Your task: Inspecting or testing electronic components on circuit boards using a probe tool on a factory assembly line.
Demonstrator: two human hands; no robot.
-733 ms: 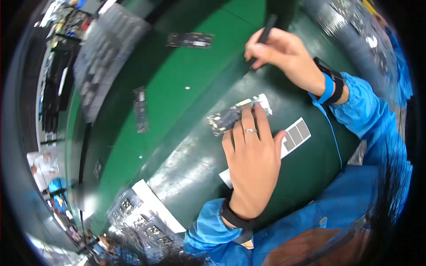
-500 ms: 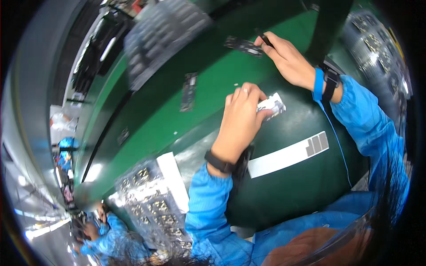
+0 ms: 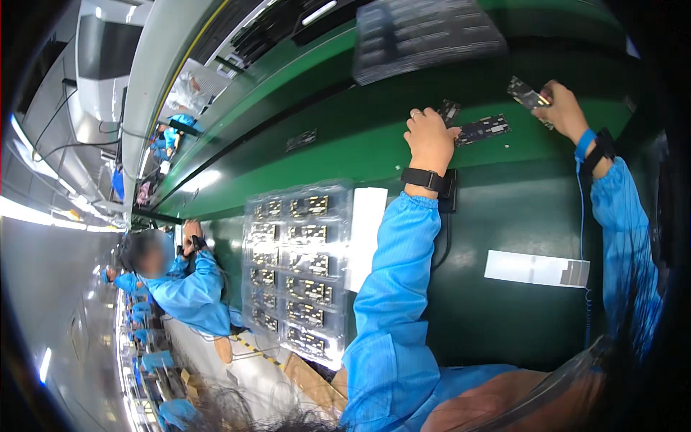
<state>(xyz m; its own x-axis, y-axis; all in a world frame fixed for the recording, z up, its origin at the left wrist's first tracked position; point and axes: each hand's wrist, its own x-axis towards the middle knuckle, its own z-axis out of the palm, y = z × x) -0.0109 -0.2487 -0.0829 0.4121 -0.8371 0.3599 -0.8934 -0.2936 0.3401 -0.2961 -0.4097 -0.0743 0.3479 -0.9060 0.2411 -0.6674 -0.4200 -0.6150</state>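
Note:
My left hand point(image 3: 430, 137) is closed, its fingers around the end of a small dark circuit board point(image 3: 449, 111) that sticks out past the fingertips. Against its thumb lies a longer black circuit board point(image 3: 484, 129) on the green bench; whether the thumb grips this one too, I cannot tell. Farther right, my right hand point(image 3: 563, 111) pinches a black circuit board point(image 3: 527, 93) with gold-coloured patches, tilted above the bench. A blue wrist strap point(image 3: 584, 144) with a coiled cord circles the right wrist.
A white strip with grey label patches point(image 3: 533, 268) lies on the dark mat. Left of my forearm are a white sheet point(image 3: 368, 237) and a clear tray of circuit boards point(image 3: 338, 209). Another tray point(image 3: 432, 43) stands at the back; a dark board point(image 3: 301, 140) lies leftward. A co-worker point(image 3: 183, 295) sits left.
The view has swung left. My left hand has moved from over the dark mat to the board lying on the green strip. My right hand still holds a board.

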